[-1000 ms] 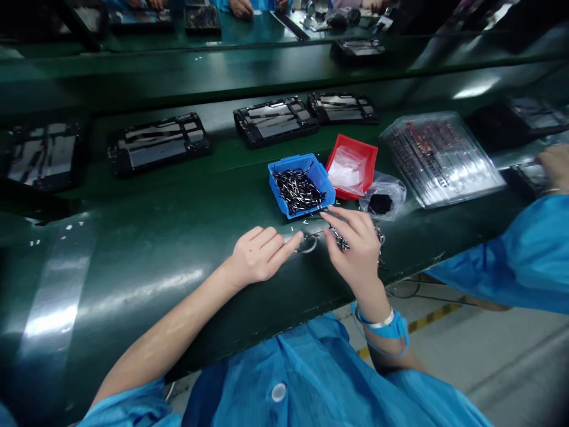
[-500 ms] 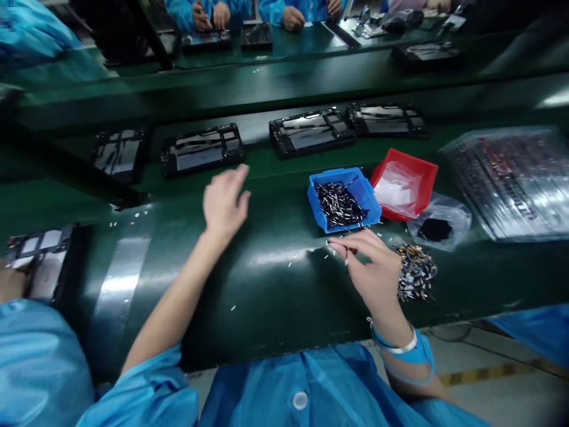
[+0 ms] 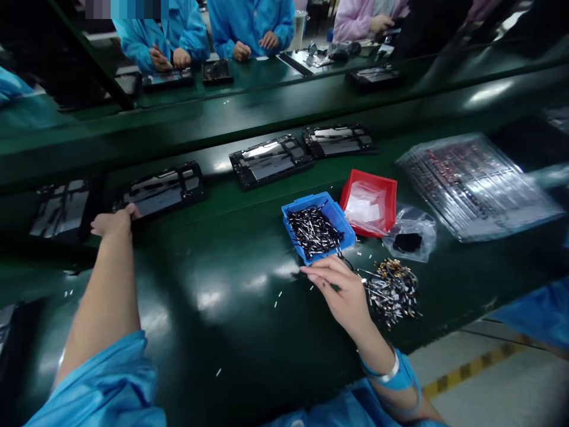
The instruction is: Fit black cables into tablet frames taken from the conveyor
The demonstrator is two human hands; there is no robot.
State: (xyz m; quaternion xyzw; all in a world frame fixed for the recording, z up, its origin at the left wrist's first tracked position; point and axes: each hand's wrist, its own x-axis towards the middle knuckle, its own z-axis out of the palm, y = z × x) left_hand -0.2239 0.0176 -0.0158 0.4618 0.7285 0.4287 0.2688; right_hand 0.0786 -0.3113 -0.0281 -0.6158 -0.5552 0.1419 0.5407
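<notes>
The black device [image 3: 162, 193] lies against our outstretched left hand [image 3: 114, 223]; our right hand [image 3: 341, 290] hovers just beside the blue bin [image 3: 334, 214]. We cannot tell either grip.

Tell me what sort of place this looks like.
Probably an electronics assembly line: open-backed flat black devices stand along a green workbench, a blue bin holds short black wire-like parts, and people in blue smocks are seated or standing opposite.
</notes>
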